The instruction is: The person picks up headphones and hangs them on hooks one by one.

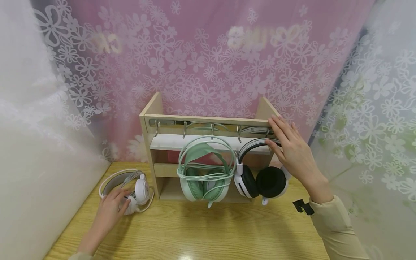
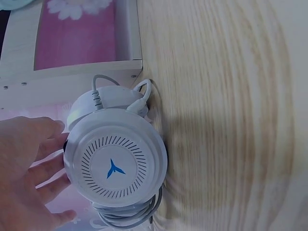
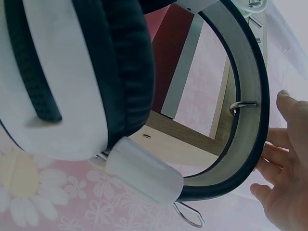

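White headphones [image 1: 142,190] with a grey-lined headband lie on the table at the left. My left hand [image 1: 110,209] reaches over them, its loosely bent fingers against one ear cup [image 2: 115,166]; the left wrist view shows a blue mark on that cup. White headphones with black ear pads [image 1: 272,181] hang by their headband [image 3: 255,62] from a metal hook [image 3: 244,104] at the right end of a wooden rack [image 1: 147,144]. Beside that headband is my right hand [image 1: 290,151], fingers extended over the rack's upper right corner. Its fingertips lie partly behind the band in the right wrist view.
Mint-green headphones [image 1: 191,189], wrapped in their cable, hang at the rack's middle. Other metal hooks [image 1: 157,128] line its upper bar, above a white shelf [image 1: 167,142]. The wood-grain table [image 1: 201,231] extends in front; floral curtains [image 1: 208,65] surround it.
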The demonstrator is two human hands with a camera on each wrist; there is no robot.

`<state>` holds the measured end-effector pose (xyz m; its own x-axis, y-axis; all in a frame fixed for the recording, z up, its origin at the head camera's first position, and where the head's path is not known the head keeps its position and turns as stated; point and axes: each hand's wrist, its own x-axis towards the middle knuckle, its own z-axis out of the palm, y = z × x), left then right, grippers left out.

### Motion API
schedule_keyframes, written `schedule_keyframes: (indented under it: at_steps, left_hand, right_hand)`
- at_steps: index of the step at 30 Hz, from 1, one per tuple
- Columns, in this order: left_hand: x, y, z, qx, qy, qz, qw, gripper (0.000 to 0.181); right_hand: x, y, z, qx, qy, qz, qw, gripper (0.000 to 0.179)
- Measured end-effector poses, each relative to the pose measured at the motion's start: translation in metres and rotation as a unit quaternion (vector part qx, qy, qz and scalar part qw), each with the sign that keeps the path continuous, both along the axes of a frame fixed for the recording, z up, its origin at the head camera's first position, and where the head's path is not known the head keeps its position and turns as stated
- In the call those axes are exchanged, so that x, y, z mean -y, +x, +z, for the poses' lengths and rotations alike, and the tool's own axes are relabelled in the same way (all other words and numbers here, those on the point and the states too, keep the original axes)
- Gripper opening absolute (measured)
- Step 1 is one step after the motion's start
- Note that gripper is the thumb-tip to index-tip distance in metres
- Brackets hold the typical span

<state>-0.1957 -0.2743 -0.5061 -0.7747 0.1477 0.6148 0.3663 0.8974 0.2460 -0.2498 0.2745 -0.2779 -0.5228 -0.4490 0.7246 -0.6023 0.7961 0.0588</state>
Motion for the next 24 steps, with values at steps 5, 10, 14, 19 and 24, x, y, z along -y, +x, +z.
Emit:
schedule_keyframes:
  at_steps: [5,10,14,19,24]
  left_hand:
    - [-0.002,0.005,0.0,-0.002,-0.001,-0.002,1.0,0.029]
    - [-0.003,0.012,-0.001,0.006,-0.005,0.003,1.0,0.03]
    - [-0.004,0.015,-0.002,0.007,-0.007,0.008,0.9999,0.029]
    - [-0.005,0.013,-0.001,-0.014,-0.007,0.006,0.9999,0.027]
    - [-0.002,0.007,0.002,-0.033,0.012,-0.019,0.9992,0.025]
  right_hand:
    - [0.0,-0.001,-0.001,-0.002,0.0,0.0,1.0,0.066]
    - [-0.001,-0.001,-0.001,-0.001,-0.002,0.0,1.0,0.066]
    - [-0.001,-0.002,-0.002,-0.001,-0.003,0.002,1.0,0.066]
    - [0.0,-0.001,-0.002,0.001,0.0,-0.003,1.0,0.066]
    - [0.0,0.0,-0.001,0.003,0.002,-0.005,1.0,0.067]
